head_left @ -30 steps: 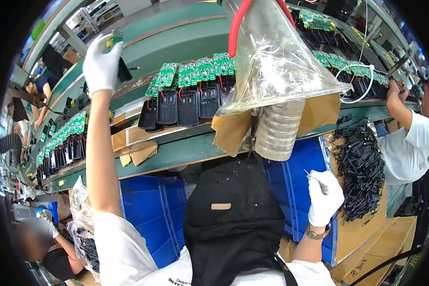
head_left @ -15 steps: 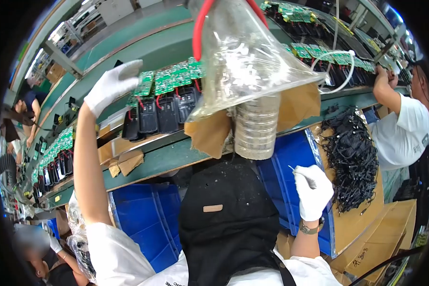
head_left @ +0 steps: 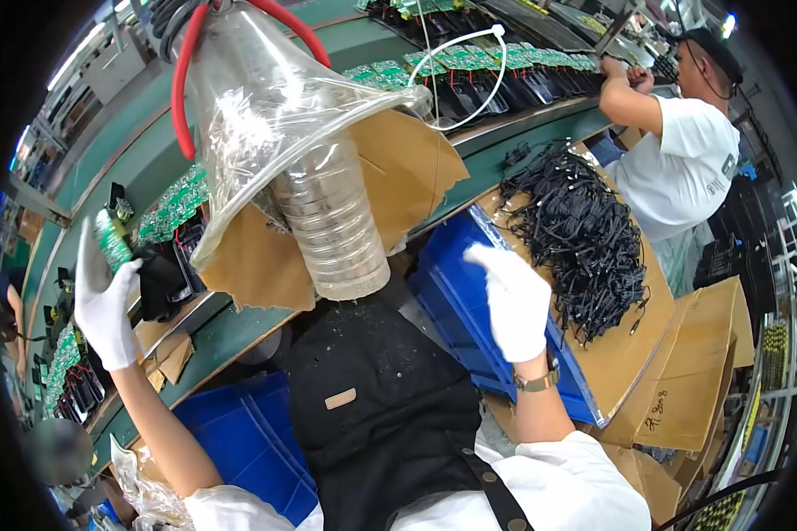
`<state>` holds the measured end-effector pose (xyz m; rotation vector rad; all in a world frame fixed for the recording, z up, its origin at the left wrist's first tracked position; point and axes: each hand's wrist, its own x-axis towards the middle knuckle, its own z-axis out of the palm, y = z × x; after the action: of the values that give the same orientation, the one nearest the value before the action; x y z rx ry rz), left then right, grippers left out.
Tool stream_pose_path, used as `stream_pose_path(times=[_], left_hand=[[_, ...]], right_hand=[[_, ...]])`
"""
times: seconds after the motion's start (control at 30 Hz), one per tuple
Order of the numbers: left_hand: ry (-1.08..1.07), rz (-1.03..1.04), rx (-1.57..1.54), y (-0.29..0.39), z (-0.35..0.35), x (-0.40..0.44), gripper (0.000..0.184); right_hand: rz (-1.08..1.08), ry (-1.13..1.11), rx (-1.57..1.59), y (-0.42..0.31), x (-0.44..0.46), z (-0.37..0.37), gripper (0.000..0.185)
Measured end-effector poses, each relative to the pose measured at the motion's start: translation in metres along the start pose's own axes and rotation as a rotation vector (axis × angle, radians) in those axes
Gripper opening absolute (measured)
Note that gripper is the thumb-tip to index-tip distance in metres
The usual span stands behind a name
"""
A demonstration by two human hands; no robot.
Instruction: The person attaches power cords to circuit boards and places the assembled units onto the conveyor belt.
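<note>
My left hand [head_left: 104, 310], in a white glove, is at the left end of a row of units on the bench. Between its fingers and thumb is a green circuit board [head_left: 113, 241], tilted steeply and apart from the row. A black plastic case [head_left: 161, 281] hangs or leans just right of the thumb; whether it is joined to the board is hidden. My right hand [head_left: 514, 305], also gloved, is raised over the blue bin, its fingers closed together and pointing left. Whatever lies in its fingertips is too small to make out.
A clear plastic funnel-shaped hood [head_left: 266, 115] with a ribbed bottle [head_left: 336, 230] hangs before me. Black cables [head_left: 584, 239] lie heaped on cardboard [head_left: 629, 354] beside a blue bin [head_left: 452, 283]. More circuit boards [head_left: 469, 57] line the bench. A co-worker [head_left: 682, 150] stands at right.
My view has turned right. My left hand has come down and back onto the board at the row's end, which now stands apart. My right hand has risen slightly.
</note>
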<state>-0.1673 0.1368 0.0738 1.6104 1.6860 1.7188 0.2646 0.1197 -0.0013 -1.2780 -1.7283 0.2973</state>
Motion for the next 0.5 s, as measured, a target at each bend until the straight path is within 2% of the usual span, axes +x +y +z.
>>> stream_pose_path(times=[0.1, 0.13, 0.17, 0.23, 0.3, 0.37, 0.43, 0.5], left_hand=[[0.256, 0.058, -0.017, 0.003, -0.002, -0.014, 0.057], [0.252, 0.120, 0.204, 0.004, -0.010, -0.020, 0.053], [0.287, 0.192, 0.153, 0.007, -0.007, -0.030, 0.053], [0.296, -0.004, -0.556, 0.008, -0.011, -0.044, 0.051], [0.386, -0.083, -0.402, 0.019, -0.004, -0.066, 0.056], [0.316, -0.035, -0.515, 0.020, 0.002, -0.087, 0.059], [0.242, -0.123, -0.651, 0.006, -0.004, -0.105, 0.064], [0.261, -0.173, -0.616, 0.000, -0.001, -0.123, 0.071]], right_hand=[[-0.057, 0.135, -0.286, 0.034, 0.022, -0.011, 0.022], [-0.048, 0.141, -0.354, 0.046, 0.030, -0.015, 0.021], [-0.037, 0.148, -0.422, 0.058, 0.040, -0.018, 0.020], [-0.004, 0.127, -0.588, 0.075, 0.061, -0.020, 0.016], [0.032, 0.039, -0.752, 0.095, 0.080, -0.015, 0.017], [0.083, -0.045, -0.810, 0.108, 0.093, -0.007, 0.017], [0.144, -0.117, -0.879, 0.113, 0.099, 0.002, 0.017], [0.149, -0.072, -0.858, 0.116, 0.100, 0.004, 0.016]])
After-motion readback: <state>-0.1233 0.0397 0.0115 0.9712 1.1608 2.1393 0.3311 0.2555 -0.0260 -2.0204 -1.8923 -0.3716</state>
